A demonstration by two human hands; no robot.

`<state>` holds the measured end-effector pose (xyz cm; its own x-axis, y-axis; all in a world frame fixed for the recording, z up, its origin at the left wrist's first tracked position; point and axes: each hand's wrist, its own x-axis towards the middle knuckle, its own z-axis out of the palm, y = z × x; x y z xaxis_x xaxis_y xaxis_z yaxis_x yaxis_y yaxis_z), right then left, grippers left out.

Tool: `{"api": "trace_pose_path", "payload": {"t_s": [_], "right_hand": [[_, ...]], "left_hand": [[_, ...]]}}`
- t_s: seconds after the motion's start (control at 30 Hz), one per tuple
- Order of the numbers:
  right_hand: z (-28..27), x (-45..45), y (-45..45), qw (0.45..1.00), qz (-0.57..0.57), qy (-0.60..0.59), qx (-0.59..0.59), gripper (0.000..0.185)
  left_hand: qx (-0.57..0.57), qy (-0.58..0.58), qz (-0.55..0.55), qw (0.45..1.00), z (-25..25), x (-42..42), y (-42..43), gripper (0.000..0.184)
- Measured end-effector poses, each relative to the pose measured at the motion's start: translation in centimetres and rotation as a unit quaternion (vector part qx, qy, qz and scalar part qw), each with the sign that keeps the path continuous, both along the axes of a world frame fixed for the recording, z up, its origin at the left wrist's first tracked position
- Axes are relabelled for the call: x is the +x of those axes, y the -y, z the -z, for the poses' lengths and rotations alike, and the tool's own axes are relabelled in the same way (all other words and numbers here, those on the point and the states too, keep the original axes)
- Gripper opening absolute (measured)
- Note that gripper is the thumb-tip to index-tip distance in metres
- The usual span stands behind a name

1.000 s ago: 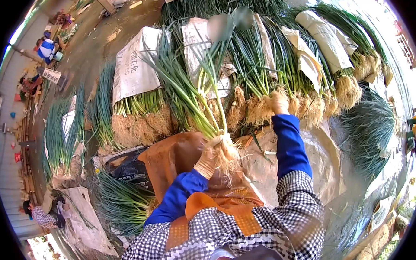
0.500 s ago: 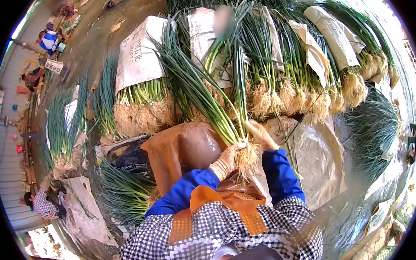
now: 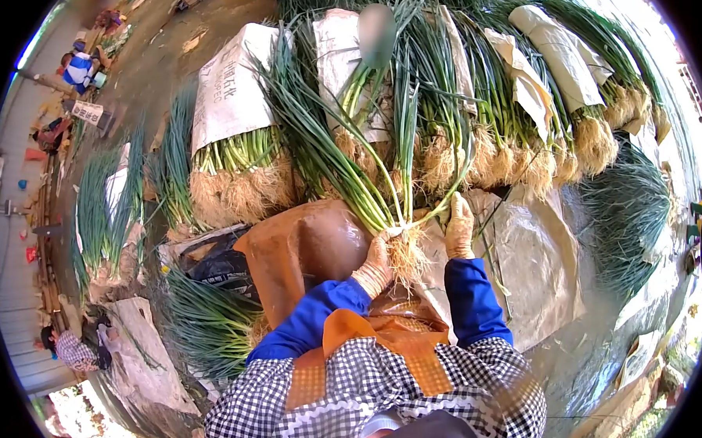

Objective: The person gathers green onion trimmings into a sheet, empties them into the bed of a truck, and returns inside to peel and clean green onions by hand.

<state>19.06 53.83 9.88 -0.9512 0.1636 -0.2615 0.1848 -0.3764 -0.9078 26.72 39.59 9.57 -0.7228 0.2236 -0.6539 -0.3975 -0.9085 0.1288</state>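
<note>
My left hand (image 3: 375, 265) is closed round the base of a bunch of green onions (image 3: 367, 204), just above its pale, stringy roots (image 3: 409, 257). The long leaves fan up and away from me, over the bundles behind. To the right of the bunch, my right hand (image 3: 460, 228) pinches a single green onion stalk (image 3: 439, 209) that bends out sideways from the same base. Beneath the bunch, a brown plastic apron (image 3: 287, 244) covers my lap.
Large green onion bundles stand in a row ahead, some wrapped in printed white sacks (image 3: 235, 89). Loose green onions (image 3: 206, 318) lie at my left, and another pile (image 3: 629, 219) is on the right. A plastic sheet (image 3: 537, 266) covers ground nearby. Another person (image 3: 75, 348) sits far left.
My right hand has moved right and slightly up from the bunch, drawing one stalk outward. My left hand has kept its hold on the base, shifting slightly left.
</note>
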Motion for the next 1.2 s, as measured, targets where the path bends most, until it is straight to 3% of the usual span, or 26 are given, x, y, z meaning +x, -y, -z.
{"api": "trace_pose_path", "payload": {"t_s": [0.1, 0.13, 0.17, 0.23, 0.27, 0.3, 0.37, 0.43, 0.5, 0.57, 0.6, 0.63, 0.67, 0.7, 0.77, 0.83, 0.87, 0.9, 1.03, 1.1, 1.17, 1.2], "right_hand": [[-0.8, 0.0, 1.2, 1.000, -0.023, -0.002, 0.008, 0.025], [-2.2, 0.1, 2.6, 0.996, -0.045, -0.020, 0.076, 0.024], [-0.7, 0.2, 3.4, 0.987, -0.131, -0.031, 0.086, 0.025], [-4.6, 2.0, 2.4, 0.871, -0.397, -0.051, 0.284, 0.031], [-6.4, 2.7, 1.2, 0.847, -0.453, -0.014, 0.279, 0.034], [-7.7, 3.3, -0.4, 0.816, -0.509, 0.027, 0.274, 0.036], [-8.9, 3.3, -5.2, 0.740, -0.631, -0.013, 0.232, 0.035], [-7.9, 3.8, -8.7, 0.842, -0.519, 0.042, 0.142, 0.031], [-7.2, 2.4, -10.4, 0.806, -0.435, 0.185, 0.355, 0.022], [3.4, 1.9, -14.3, 0.605, -0.493, -0.061, 0.622, 0.016], [3.8, 1.1, -12.3, 0.642, -0.434, -0.110, 0.622, 0.019], [3.8, 0.0, -10.0, 0.673, -0.376, -0.162, 0.616, 0.028], [3.1, -1.0, -6.8, 0.815, -0.382, -0.085, 0.427, 0.032], [2.3, -2.2, -3.3, 0.909, -0.361, 0.000, 0.210, 0.036], [3.6, -4.7, 2.0, 0.934, -0.302, 0.181, -0.055, 0.040], [-2.1, -3.9, 6.1, 0.938, -0.245, 0.120, -0.212, 0.038], [3.7, -5.1, 7.1, 0.927, -0.289, 0.034, -0.237, 0.032], [3.3, -5.3, 8.5, 0.880, -0.255, 0.113, -0.384, 0.031], [3.6, -3.9, 9.8, 0.827, -0.259, 0.028, -0.498, 0.023], [4.4, -2.7, 9.8, 0.907, -0.179, 0.132, -0.357, 0.037], [4.4, -1.8, 10.2, 0.947, -0.095, 0.229, -0.203, 0.051], [4.6, -1.1, 9.3, 0.952, -0.073, 0.251, -0.160, 0.054]], "left_hand": [[0.007, -0.015, 0.016, 1.000, 0.3, 0.1, 0.1, 0.022], [0.044, -0.034, 0.027, 0.998, -0.1, 0.2, 0.3, 0.021], [0.043, -0.032, 0.023, 0.998, -0.4, 0.4, 0.2, 0.021], [-0.006, 0.010, -0.066, 0.998, -1.2, -0.3, 0.5, 0.021], [0.023, -0.027, -0.078, 0.996, 0.7, -0.3, 0.9, 0.022], [0.035, -0.017, -0.092, 0.995, -0.9, -0.5, 0.7, 0.026], [0.075, -0.091, -0.053, 0.992, -0.1, -0.4, 1.0, 0.034], [0.067, -0.056, -0.055, 0.995, -1.4, -0.7, 1.2, 0.042], [0.076, -0.072, -0.052, 0.993, -1.0, -0.8, 1.2, 0.047], [0.117, -0.080, -0.034, 0.989, -1.0, -0.5, 0.9, 0.051], [0.177, -0.156, -0.012, 0.972, -2.2, -0.6, 1.0, 0.050], [0.147, -0.146, -0.015, 0.978, -1.9, -0.8, 0.9, 0.051], [0.119, -0.115, -0.018, 0.986, -1.3, -0.5, 0.9, 0.051], [0.087, -0.085, -0.017, 0.992, -0.8, -0.3, 1.0, 0.052], [0.101, -0.065, -0.003, 0.993, -1.8, -0.1, 1.1, 0.053], [0.153, -0.112, 0.012, 0.982, -3.3, 0.0, 1.4, 0.050], [0.211, -0.153, 0.015, 0.965, -1.8, 0.2, 2.0, 0.048], [0.236, -0.168, 0.010, 0.957, -1.9, 0.3, 2.3, 0.048], [0.212, -0.171, 0.005, 0.962, -1.4, 0.3, 2.5, 0.044], [0.204, -0.142, 0.010, 0.969, -0.9, 0.8, 2.3, 0.043], [0.103, -0.075, 0.022, 0.992, -0.8, 0.7, 2.1, 0.042], [0.107, -0.074, 0.022, 0.991, -0.8, 0.6, 1.9, 0.042]]}}
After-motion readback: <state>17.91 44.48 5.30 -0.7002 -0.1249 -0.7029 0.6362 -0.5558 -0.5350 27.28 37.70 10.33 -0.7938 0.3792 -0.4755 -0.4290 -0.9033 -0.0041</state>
